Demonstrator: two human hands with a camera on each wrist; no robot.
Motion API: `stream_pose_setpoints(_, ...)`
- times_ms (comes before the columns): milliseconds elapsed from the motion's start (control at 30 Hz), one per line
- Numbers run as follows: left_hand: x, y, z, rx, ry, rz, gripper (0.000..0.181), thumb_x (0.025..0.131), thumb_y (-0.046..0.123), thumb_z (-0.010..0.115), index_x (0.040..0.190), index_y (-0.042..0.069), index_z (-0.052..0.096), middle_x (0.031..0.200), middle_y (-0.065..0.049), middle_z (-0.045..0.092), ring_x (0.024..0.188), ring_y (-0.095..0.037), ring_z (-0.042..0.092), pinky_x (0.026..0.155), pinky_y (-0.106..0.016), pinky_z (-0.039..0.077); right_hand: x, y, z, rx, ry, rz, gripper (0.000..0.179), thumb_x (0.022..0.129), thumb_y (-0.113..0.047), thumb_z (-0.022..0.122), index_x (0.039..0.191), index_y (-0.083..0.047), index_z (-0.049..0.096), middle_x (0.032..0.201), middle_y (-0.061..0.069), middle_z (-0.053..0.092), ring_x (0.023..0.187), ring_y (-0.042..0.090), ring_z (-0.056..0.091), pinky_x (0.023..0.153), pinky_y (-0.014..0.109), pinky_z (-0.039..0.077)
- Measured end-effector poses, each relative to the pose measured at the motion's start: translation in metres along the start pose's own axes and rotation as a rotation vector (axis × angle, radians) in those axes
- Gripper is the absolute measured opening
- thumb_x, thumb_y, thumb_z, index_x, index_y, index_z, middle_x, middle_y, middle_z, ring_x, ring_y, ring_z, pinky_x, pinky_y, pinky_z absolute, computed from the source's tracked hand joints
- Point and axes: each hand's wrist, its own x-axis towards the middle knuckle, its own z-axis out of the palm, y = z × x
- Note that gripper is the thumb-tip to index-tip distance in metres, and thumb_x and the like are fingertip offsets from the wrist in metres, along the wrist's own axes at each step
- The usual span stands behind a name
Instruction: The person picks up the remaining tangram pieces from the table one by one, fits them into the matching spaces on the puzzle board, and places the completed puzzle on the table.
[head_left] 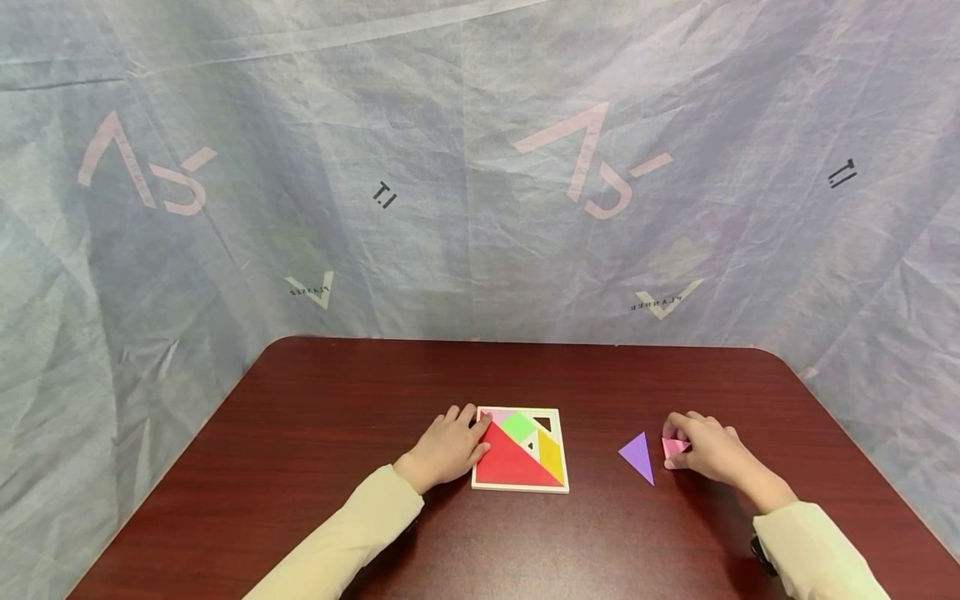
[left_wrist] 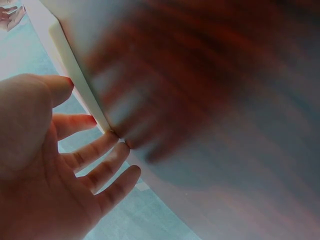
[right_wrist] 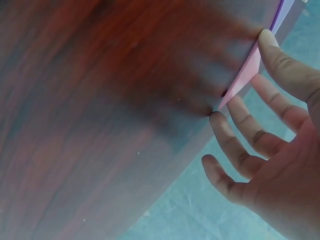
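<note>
Pale sleeves [head_left: 360, 529] reach over the surface [head_left: 360, 392]. The left hand [head_left: 448, 450] lies loose, touching the left side of the puzzle board [head_left: 521, 489]. The right hand [head_left: 705, 450] pinches the pink piece [head_left: 674, 447], near the purple triangle [head_left: 640, 458]. Picking up seems the step; next needs a gentle lift.

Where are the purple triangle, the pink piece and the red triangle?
Purple triangle [head_left: 639, 457]: head view, middle of its upper face.
Pink piece [head_left: 672, 447]: head view, on its uncovered part.
Red triangle [head_left: 512, 462]: head view, middle of its visible face.
</note>
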Motion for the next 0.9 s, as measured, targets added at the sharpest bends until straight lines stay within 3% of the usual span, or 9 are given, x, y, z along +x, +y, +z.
stream_pose_setpoints(500, 0.0024, -0.0012, 0.0032, 0.005, -0.005, -0.003, 0.045, 0.093, 0.037, 0.048, 0.132, 0.014, 0.050, 0.119, -0.011, 0.047, 0.100, -0.025, 0.046, 0.083, -0.038, 0.044, -0.0002, 0.0030, 0.0010, 0.011, 0.008, -0.007, 0.034, 0.065, -0.021, 0.079, 0.091, -0.010, 0.061, 0.077, -0.004, 0.051, 0.075, 0.017, 0.046, 0.061, 0.041, 0.031)
stream_pose_setpoints(900, 0.0014, -0.0010, 0.0028, 0.014, 0.007, 0.004, 0.045, 0.092, 0.037, 0.049, 0.131, 0.014, 0.051, 0.118, -0.011, 0.048, 0.099, -0.025, 0.047, 0.081, -0.038, 0.045, -0.0054, 0.0038, -0.0045, -0.028, -0.009, 0.048, 0.030, 0.065, -0.031, 0.079, 0.080, -0.013, 0.061, 0.077, -0.001, 0.053, 0.074, 0.020, 0.046, 0.060, 0.040, 0.030)
